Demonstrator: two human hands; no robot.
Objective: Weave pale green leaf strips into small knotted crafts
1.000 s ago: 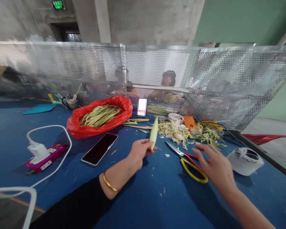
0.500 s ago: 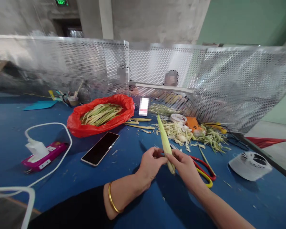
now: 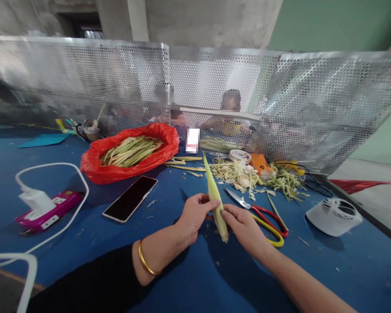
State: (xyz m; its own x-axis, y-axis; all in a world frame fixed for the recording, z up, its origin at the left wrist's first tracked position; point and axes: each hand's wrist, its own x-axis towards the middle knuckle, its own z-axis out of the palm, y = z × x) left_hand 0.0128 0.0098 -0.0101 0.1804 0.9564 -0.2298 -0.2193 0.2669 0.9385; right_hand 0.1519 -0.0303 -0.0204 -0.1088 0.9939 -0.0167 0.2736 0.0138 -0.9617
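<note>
A long, pale green corn husk (image 3: 214, 191), pointed at the top, is held nearly upright above the blue table (image 3: 169, 282). My left hand (image 3: 197, 215) pinches it from the left, with the thumb lying across its front. From the right, my right hand (image 3: 243, 226) grips its lower part between thumb and fingers. Some fingertips are hidden behind the husk. Just beyond my right hand lie scissors (image 3: 270, 221) with red and yellow handles, their blades pointing up and left.
A red plastic bag (image 3: 94, 167) holds many husk strips. Nearby are a phone (image 3: 130, 200), a purple power strip (image 3: 50, 213) with a white cable, a pile of trimmings (image 3: 237, 176), a tape roll (image 3: 240, 155) and a white spool (image 3: 334, 217). Behind a perforated metal screen (image 3: 101, 78) sit two people.
The view has shifted slightly, so things appear further left and higher. My left thumb has moved up across the husk's front, and more of the scissors' blades shows.
</note>
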